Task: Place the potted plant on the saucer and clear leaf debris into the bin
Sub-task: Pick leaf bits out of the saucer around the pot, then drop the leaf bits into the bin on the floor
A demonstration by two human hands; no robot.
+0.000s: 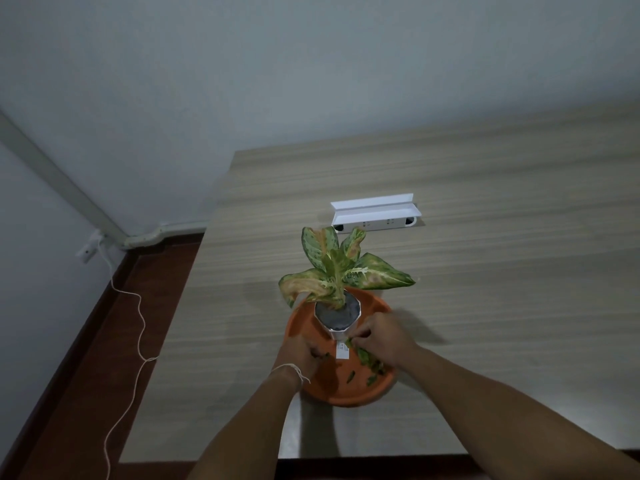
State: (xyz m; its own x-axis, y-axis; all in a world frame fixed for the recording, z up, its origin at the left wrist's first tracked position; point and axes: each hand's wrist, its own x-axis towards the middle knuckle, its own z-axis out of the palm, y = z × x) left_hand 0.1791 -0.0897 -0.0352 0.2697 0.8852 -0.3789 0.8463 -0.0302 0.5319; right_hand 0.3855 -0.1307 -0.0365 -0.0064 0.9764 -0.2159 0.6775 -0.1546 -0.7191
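Note:
A potted plant (337,315) with green and pink speckled leaves stands in a white faceted pot on the orange saucer (348,393). Torn green leaf pieces (367,358) lie on the saucer's near right side. My right hand (379,337) pinches a long piece of leaf debris beside the pot's base. My left hand (299,355), with a white string at the wrist, is curled on the saucer's left side with small leaf bits at its fingertips. No bin is in view.
The saucer sits on a light wooden table (485,271) near its front edge. A white power strip box (375,214) lies behind the plant. Left of the table are red-brown floor, a wall socket (88,251) and a trailing white cable (138,327).

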